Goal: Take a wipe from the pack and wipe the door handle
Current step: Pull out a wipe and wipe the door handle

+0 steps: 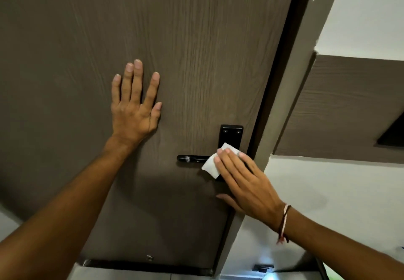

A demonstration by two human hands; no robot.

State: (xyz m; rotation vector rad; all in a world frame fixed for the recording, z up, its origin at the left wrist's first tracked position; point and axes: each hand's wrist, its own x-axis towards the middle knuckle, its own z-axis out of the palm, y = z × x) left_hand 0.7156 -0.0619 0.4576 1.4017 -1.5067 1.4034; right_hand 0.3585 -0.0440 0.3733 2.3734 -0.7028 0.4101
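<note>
White wipe [211, 164] lies under right hand [247, 183], against door handle [190, 158].

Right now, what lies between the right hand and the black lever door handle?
In the head view, a folded white wipe lies under the right hand, pressed flat-fingered against the black lever door handle.

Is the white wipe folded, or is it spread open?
Folded, it seems: the wipe shows as a small, thick pad with straight edges under the right hand, on the handle.
</note>
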